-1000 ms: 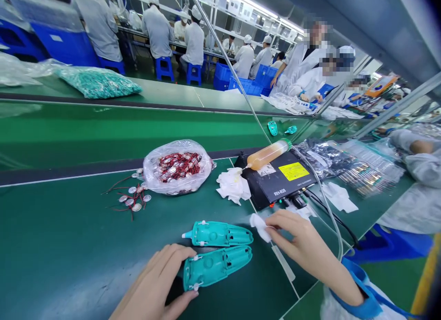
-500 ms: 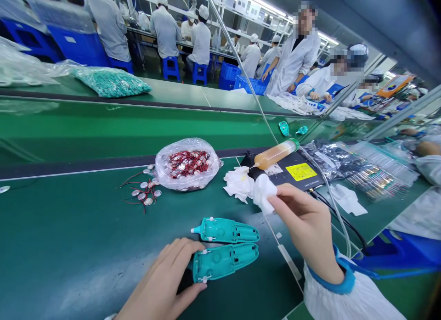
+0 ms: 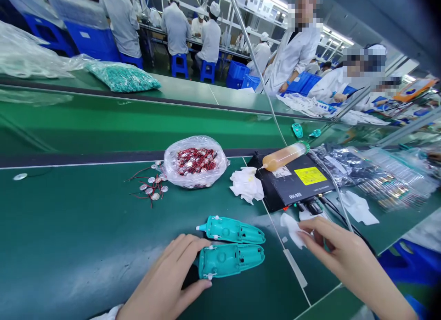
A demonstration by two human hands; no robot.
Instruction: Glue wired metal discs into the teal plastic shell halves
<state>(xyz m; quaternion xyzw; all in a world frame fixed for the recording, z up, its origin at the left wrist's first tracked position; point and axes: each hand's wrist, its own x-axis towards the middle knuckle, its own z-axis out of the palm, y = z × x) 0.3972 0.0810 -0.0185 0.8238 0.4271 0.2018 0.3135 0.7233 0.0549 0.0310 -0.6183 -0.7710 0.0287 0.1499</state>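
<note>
Two teal plastic shell halves lie side by side on the green bench, their hollow insides up. My left hand [image 3: 168, 276] grips the left end of the nearer half [image 3: 230, 260], thumb below and fingers above. The farther half [image 3: 236, 230] has a white tip pointing left. To the right, my right hand [image 3: 339, 249] pinches a white tissue [image 3: 292, 229] between thumb and fingers, just above the bench. Behind the shells, a clear bag [image 3: 196, 163] holds red wires and round discs, with several loose wired discs [image 3: 155, 187] beside it.
A black box [image 3: 299, 184] with a yellow label carries an amber bottle [image 3: 285, 156]. Crumpled tissue [image 3: 247, 184] touches its left side. Cables, a thin tube and bagged parts [image 3: 396, 177] lie right. People in white coats work beyond the green ledge [image 3: 193, 91].
My right hand has moved right and toward me with the tissue, away from the bottle's tip. My left hand keeps its hold on the nearer shell half. The whole view has shifted slightly.
</note>
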